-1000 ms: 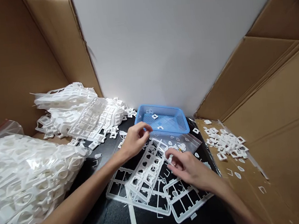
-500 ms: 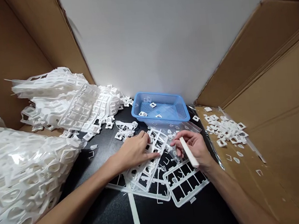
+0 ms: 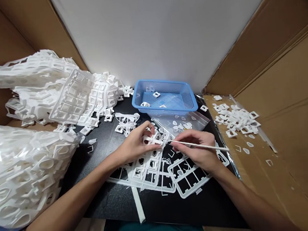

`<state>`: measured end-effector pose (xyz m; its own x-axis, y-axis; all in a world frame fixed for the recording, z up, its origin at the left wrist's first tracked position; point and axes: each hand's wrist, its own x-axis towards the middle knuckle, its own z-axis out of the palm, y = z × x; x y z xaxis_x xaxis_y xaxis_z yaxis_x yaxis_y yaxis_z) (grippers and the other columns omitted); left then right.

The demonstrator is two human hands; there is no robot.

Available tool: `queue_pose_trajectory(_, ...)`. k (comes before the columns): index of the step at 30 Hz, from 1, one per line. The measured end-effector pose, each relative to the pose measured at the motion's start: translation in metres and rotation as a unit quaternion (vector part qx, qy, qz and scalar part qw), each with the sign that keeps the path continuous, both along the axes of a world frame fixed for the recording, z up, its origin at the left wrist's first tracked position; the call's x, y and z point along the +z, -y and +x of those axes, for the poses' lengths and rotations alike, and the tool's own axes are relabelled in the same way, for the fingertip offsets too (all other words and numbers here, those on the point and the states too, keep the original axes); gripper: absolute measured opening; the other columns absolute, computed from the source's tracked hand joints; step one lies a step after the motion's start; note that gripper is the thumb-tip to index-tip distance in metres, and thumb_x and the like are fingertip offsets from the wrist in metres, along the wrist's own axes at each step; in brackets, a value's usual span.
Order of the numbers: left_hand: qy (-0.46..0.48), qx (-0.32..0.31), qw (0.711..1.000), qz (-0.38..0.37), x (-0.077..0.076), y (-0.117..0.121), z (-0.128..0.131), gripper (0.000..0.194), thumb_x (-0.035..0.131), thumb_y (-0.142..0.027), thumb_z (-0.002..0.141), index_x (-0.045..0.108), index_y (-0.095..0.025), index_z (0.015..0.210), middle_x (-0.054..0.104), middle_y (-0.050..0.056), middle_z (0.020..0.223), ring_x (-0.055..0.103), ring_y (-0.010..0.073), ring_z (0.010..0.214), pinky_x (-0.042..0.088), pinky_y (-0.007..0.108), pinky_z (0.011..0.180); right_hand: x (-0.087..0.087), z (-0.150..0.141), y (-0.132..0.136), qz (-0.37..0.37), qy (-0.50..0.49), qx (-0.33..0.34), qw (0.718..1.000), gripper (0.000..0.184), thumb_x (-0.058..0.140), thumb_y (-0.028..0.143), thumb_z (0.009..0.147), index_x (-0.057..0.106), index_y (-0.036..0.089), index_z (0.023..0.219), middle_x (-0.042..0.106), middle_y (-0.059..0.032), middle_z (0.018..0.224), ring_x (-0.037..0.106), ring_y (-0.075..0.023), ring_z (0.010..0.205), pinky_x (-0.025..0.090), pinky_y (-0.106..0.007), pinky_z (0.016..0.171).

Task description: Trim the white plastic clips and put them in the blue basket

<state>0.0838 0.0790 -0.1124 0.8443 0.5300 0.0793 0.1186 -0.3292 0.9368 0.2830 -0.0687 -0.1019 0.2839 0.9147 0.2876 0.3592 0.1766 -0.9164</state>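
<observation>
My left hand (image 3: 136, 144) curls round the upper end of a white plastic frame (image 3: 150, 163) that carries small square pieces, its thumb and fingers on either side of them. My right hand (image 3: 201, 149) pinches a thin, flat white stick (image 3: 204, 145), seen nearly edge-on. The stick's tip is close to the frame's upper right corner; whether it touches is too small to tell. Beneath and beside lie more bare white frames (image 3: 191, 179). A second flat white strip (image 3: 138, 204) lies at the table's front.
A blue basket (image 3: 166, 110) at the back holds a few white pieces. Before it lies a clear plastic bag (image 3: 200, 120) with small scraps. Loose pieces (image 3: 236, 120) are heaped on cardboard at right. Stacked frames (image 3: 73, 98) and a full clear bag (image 3: 25, 171) stand at left.
My right hand has turned the stick from pointing toward me to nearly level, bringing its tip to the frame. My left hand has gone from lying on the frame to gripping its upper end.
</observation>
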Motion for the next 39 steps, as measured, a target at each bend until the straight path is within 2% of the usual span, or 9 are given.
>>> queue_pose_trajectory(5,-0.001,0.019,1.0,0.003,-0.005,0.001,0.002,0.047,0.087,-0.038,0.079,0.054,-0.022,0.109,0.061,-0.001,0.094,0.059,0.0157,0.081,0.046,0.028,0.07,0.004,0.002,-0.001,0.019,0.124,0.049,0.991,0.006,0.073,0.025,0.094,0.072,0.022,0.089,0.078,-0.006,0.109,0.074,-0.0217,0.102,0.061,-0.037,0.089)
queue_pose_trajectory(8,-0.001,0.02,1.0,0.023,-0.006,0.002,0.003,0.045,0.088,-0.036,0.078,0.058,-0.02,0.107,0.063,0.0,0.095,0.059,0.0155,0.081,0.046,0.028,0.073,0.006,0.004,-0.001,-0.01,0.166,0.087,0.982,0.007,0.067,0.025,0.099,0.068,0.022,0.093,0.077,-0.0048,0.118,0.074,-0.0215,0.108,0.056,-0.038,0.097)
queue_pose_trajectory(13,0.02,0.018,1.0,0.014,-0.005,0.004,0.004,0.041,0.088,-0.033,0.078,0.059,-0.019,0.105,0.063,0.001,0.101,0.058,0.0151,0.084,0.046,0.028,0.074,0.008,0.006,-0.001,-0.04,0.229,0.143,0.962,0.011,0.057,0.027,0.105,0.065,0.022,0.1,0.075,-0.0064,0.127,0.072,-0.0228,0.113,0.055,-0.04,0.097)
queue_pose_trajectory(20,0.026,0.024,0.999,0.019,-0.006,0.004,0.005,0.041,0.089,-0.03,0.076,0.061,-0.019,0.103,0.064,0.001,0.101,0.06,0.0183,0.093,0.048,0.031,0.082,0.013,0.007,0.001,-0.073,0.172,0.137,0.973,0.013,0.059,0.033,0.104,0.061,0.024,0.094,0.077,-0.0049,0.124,0.074,-0.023,0.109,0.054,-0.038,0.093)
queue_pose_trajectory(26,0.02,0.028,0.999,0.026,-0.009,0.004,0.006,0.037,0.088,-0.03,0.075,0.061,-0.019,0.099,0.065,0.001,0.098,0.061,0.0185,0.09,0.047,0.032,0.082,0.013,0.005,0.0,-0.108,0.157,0.16,0.969,0.013,0.058,0.031,0.105,0.059,0.024,0.095,0.077,-0.0044,0.126,0.075,-0.0201,0.1,0.054,-0.034,0.085)
queue_pose_trajectory(33,0.024,0.036,0.998,0.035,-0.01,0.005,0.006,0.034,0.088,-0.026,0.075,0.063,-0.019,0.097,0.066,0.001,0.097,0.061,0.0193,0.092,0.047,0.033,0.085,0.013,0.0,0.001,-0.089,0.202,0.166,0.961,0.014,0.054,0.03,0.107,0.059,0.023,0.096,0.075,-0.0062,0.127,0.072,-0.0228,0.114,0.054,-0.039,0.097)
queue_pose_trajectory(39,0.021,0.04,0.998,0.034,-0.011,0.005,0.006,0.033,0.087,-0.026,0.075,0.065,-0.019,0.097,0.067,0.002,0.098,0.061,0.0203,0.093,0.047,0.034,0.085,0.014,0.002,0.002,-0.1,0.192,0.16,0.963,0.016,0.055,0.031,0.106,0.058,0.024,0.092,0.076,-0.0053,0.127,0.074,-0.0223,0.109,0.055,-0.038,0.092)
